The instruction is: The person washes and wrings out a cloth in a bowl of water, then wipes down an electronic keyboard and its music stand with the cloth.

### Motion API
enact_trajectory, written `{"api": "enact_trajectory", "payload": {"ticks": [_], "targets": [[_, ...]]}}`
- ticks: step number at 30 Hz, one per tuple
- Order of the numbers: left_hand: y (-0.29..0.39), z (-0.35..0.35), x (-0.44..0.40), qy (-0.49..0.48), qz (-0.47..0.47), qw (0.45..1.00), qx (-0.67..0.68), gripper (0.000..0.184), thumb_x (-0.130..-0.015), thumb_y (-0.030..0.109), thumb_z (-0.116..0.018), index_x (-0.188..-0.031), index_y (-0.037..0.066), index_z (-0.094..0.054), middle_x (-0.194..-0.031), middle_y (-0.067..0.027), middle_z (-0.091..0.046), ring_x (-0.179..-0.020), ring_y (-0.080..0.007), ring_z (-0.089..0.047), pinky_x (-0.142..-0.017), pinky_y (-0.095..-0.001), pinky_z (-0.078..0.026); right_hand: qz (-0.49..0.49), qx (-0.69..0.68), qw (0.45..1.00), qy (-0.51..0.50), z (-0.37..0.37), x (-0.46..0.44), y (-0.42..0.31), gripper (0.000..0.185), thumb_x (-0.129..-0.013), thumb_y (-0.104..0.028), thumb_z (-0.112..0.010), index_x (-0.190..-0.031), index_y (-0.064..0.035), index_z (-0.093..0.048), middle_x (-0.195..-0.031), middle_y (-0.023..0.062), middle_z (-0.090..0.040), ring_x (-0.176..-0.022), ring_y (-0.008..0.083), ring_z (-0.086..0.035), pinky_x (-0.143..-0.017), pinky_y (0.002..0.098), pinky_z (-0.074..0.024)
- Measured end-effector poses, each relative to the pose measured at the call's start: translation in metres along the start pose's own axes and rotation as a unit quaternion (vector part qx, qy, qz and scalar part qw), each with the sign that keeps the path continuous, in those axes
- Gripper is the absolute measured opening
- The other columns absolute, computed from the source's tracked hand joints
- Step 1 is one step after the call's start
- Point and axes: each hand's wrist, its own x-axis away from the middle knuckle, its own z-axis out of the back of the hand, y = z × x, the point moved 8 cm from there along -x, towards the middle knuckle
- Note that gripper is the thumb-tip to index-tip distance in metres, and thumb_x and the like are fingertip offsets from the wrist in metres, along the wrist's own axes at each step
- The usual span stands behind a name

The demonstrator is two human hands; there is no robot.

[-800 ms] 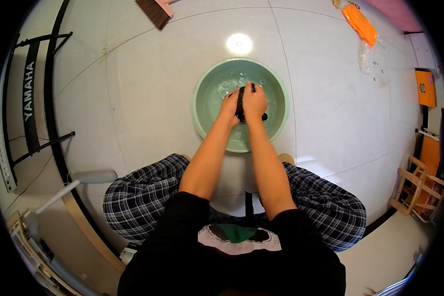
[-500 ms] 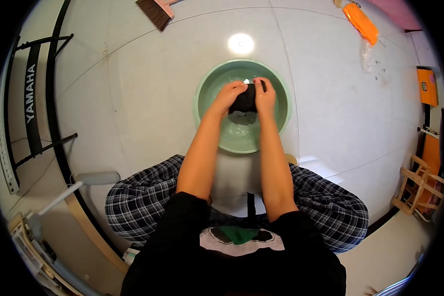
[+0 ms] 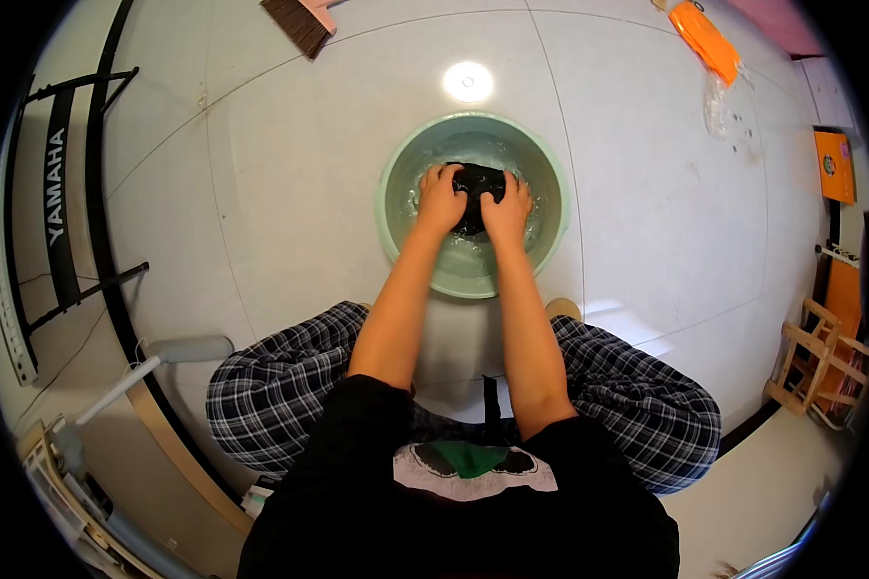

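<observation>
A wet black cloth (image 3: 477,183) lies bunched in the water of a pale green basin (image 3: 385,198) on the floor. My left hand (image 3: 440,200) is closed on the cloth's left side, fingers curled over its edge and thumb pointing inward. On the opposite side my right hand (image 3: 508,208) grips it the same way, thumb on top and fingers partly in the water. Ripples and splashes surround both hands. What kind of garment or cloth it is does not show.
Pale floor tiles surround the basin. A broom head (image 3: 299,24) lies at the top left, an orange packet (image 3: 703,41) at the top right. A black YAMAHA stand (image 3: 58,193) stands left, a wooden rack (image 3: 816,362) right. My knees in plaid trousers (image 3: 280,391) flank the basin.
Both hands have lowered the black cloth into the water and come slightly nearer to me. The cloth has spread between them, and the water is now splashing.
</observation>
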Motion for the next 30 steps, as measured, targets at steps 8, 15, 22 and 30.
{"api": "enact_trajectory", "payload": {"ticks": [8,15,22,30], "targets": [[-0.040,-0.021,0.010,0.035,0.226,0.963,0.144,0.053,-0.084,0.037,-0.063,-0.125,0.005,-0.051,-0.112,-0.0194,-0.057,-0.098,-0.0336,-0.057,-0.088,-0.0411,-0.045,-0.121,-0.151,0.981,-0.020,-0.017,-0.006,0.021,0.047,-0.074,-0.019,-0.064,-0.119,-0.0061,-0.057,-0.114,0.0186,-0.058,-0.105,0.0360,-0.054,-0.094,0.0407,-0.0409],[-0.025,-0.047,0.024,-0.103,0.410,0.698,0.577,0.027,-0.088,0.035,-0.061,-0.097,0.009,-0.059,-0.085,-0.0068,-0.062,-0.073,-0.0191,-0.061,-0.062,-0.0333,-0.052,-0.061,-0.132,0.989,0.019,0.030,0.009,-0.046,0.016,-0.072,-0.018,-0.061,-0.082,-0.0074,-0.067,-0.087,0.0095,-0.063,-0.079,0.0326,-0.059,-0.074,0.0376,-0.0476],[-0.003,-0.042,0.023,-0.060,0.310,0.681,0.661,0.018,-0.093,0.024,-0.051,-0.093,0.007,-0.057,-0.083,-0.0056,-0.060,-0.068,-0.0165,-0.058,-0.058,-0.0317,-0.050,-0.020,-0.023,0.993,0.117,0.031,0.016,-0.059,0.009,-0.071,-0.019,-0.061,-0.070,-0.0101,-0.063,-0.080,0.0049,-0.059,-0.077,0.0294,-0.056,-0.065,0.0410,-0.0465],[0.006,-0.027,0.013,-0.166,0.341,0.718,0.584,0.020,-0.092,0.023,-0.053,-0.095,0.004,-0.058,-0.085,-0.0067,-0.062,-0.071,-0.0161,-0.061,-0.060,-0.0304,-0.051,-0.162,-0.352,0.922,0.015,0.007,-0.009,-0.011,0.016,-0.073,-0.009,-0.054,-0.081,-0.0030,-0.066,-0.083,0.0099,-0.063,-0.071,0.0207,-0.056,-0.070,0.0291,-0.0444]]}}
